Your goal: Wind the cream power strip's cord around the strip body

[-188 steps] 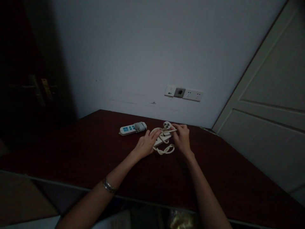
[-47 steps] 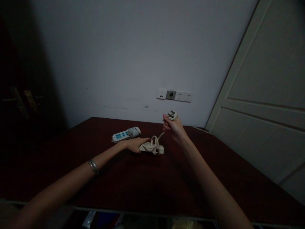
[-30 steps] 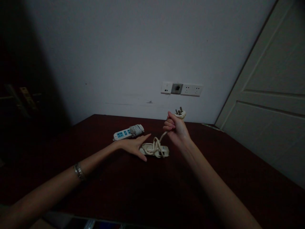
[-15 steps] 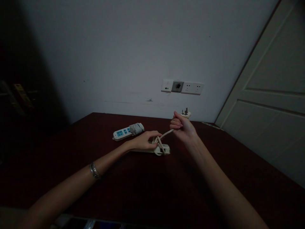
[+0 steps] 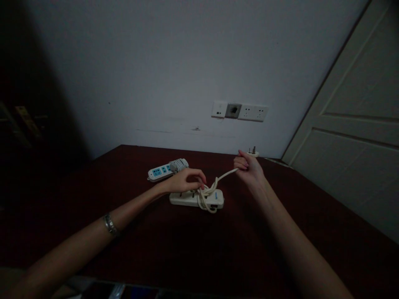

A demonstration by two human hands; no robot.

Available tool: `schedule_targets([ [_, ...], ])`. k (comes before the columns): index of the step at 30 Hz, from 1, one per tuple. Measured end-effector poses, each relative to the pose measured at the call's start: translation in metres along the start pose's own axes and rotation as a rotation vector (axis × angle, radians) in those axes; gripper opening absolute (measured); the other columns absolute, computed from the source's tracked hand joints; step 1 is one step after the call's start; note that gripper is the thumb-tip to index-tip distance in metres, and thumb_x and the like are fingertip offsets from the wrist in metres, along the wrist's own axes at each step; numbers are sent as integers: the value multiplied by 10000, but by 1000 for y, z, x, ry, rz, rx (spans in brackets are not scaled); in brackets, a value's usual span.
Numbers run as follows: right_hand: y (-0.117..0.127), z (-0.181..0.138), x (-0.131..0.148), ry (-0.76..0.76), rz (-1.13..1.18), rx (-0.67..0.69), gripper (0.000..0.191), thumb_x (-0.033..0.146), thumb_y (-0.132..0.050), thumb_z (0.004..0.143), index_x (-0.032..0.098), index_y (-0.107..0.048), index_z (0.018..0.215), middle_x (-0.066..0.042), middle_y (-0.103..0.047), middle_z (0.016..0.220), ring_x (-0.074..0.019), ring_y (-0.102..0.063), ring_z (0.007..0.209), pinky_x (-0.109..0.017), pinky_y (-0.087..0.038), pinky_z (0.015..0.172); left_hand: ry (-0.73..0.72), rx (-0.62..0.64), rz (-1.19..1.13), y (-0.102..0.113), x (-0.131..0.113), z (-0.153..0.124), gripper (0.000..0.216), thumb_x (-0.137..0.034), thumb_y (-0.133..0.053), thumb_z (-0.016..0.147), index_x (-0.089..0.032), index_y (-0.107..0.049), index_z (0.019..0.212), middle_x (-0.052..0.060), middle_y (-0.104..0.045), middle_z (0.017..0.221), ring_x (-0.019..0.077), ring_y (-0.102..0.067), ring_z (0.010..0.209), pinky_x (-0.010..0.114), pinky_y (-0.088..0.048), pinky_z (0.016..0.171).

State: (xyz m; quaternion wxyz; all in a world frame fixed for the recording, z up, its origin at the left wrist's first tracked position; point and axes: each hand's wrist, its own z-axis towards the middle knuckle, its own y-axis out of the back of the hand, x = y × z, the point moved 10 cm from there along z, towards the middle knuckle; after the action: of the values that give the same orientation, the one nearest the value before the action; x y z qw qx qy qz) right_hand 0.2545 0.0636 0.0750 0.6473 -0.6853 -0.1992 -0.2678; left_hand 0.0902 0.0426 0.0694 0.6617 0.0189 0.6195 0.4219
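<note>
A white power strip (image 5: 187, 199) lies on the dark red tabletop, with loose loops of its cream cord (image 5: 213, 187) over its right half. My left hand (image 5: 185, 181) is above the strip, thumb and fingertips pinched at the cord loops. To the right, my right hand (image 5: 249, 168) is closed round the cord's plug end, raised above the table. The plug (image 5: 254, 153) shows behind that hand, its metal pins pointing up. Between the hands the cord slants up to the right.
Behind my left hand lies a second power strip (image 5: 160, 171) with blue sockets and a grey cord wrapped round it. Wall sockets (image 5: 252, 112) are on the wall behind the table. A panelled white door (image 5: 352, 137) stands at the right.
My right hand has moved right with the plug, drawing out more cord. The loops on the strip look looser, and my left hand has shifted slightly left, uncovering more of the strip.
</note>
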Motion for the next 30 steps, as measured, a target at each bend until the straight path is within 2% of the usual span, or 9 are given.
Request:
schedule_targets([
  [2, -18, -4, -2, -10, 2, 28, 347, 153, -323, 932, 169, -379, 589, 108, -186, 420, -4, -158, 321, -91, -145, 297, 4, -56, 19, -1, -1, 4, 225, -318, -576, 768, -161, -588, 929, 48, -650, 818, 153, -606, 752, 312, -482, 703],
  [5, -43, -10, -1, -11, -26, 60, 364, 161, -328, 937, 158, -393, 578, 110, -182, 421, 6, -147, 323, -87, -130, 303, -39, -96, 139, -6, -5, 10, 370, -347, -667, 691, -162, -598, 1005, 58, -642, 933, 169, -593, 838, 304, -464, 762],
  [7, -54, -13, 0, -21, -68, 78, 364, 168, -355, 933, 155, -401, 572, 110, -182, 423, 7, -139, 325, -93, -117, 304, -45, -7, 187, -18, -2, 12, 349, -333, -661, 695, -162, -629, 998, 50, -648, 961, 178, -591, 871, 288, -452, 779],
  [10, -61, -16, 1, -43, -129, 104, 362, 173, -378, 930, 153, -414, 571, 109, -184, 417, 7, -128, 323, -102, -95, 300, 13, 147, 205, -32, 12, 9, 257, -329, -581, 758, -140, -678, 903, 32, -668, 831, 169, -603, 780, 255, -450, 699],
  [13, -49, -15, 2, -54, -154, 100, 367, 170, -357, 939, 151, -417, 578, 110, -193, 399, 8, -131, 309, -101, -90, 291, 38, 110, 212, -26, 19, 6, 295, -332, -561, 771, -139, -676, 964, 37, -675, 863, 173, -603, 794, 247, -447, 700],
  [16, -21, -10, 8, -68, -183, 82, 315, 157, -418, 914, 163, -406, 600, 114, -216, 388, 4, -159, 291, -107, -119, 273, 3, 72, 242, -21, 17, 2, 365, -278, -590, 737, -158, -631, 1080, 49, -656, 989, 184, -592, 879, 262, -446, 767],
  [23, 44, -15, 54, -21, -106, 74, 226, 101, -508, 852, 182, -404, 669, 109, -302, 406, -6, -276, 280, -119, -201, 249, -149, 83, 385, -26, 16, -20, 558, -248, -599, 707, -154, -484, 1245, 102, -531, 1208, 224, -490, 1101, 346, -371, 957],
  [27, 49, -35, 54, -68, -151, 53, 197, 106, -533, 839, 172, -431, 684, 100, -329, 425, -3, -290, 291, -126, -213, 253, 11, 35, 477, -19, 45, -24, 747, -342, -618, 697, -118, -330, 1350, 169, -418, 1333, 285, -416, 1195, 402, -342, 981],
  [30, 40, -45, 56, -56, -241, 69, 218, 127, -596, 802, 176, -433, 666, 103, -307, 426, -2, -266, 300, -125, -227, 266, 47, 75, 579, -21, 55, -25, 611, -404, -562, 750, -156, -421, 1290, 131, -551, 1171, 269, -521, 1044, 396, -381, 901],
])
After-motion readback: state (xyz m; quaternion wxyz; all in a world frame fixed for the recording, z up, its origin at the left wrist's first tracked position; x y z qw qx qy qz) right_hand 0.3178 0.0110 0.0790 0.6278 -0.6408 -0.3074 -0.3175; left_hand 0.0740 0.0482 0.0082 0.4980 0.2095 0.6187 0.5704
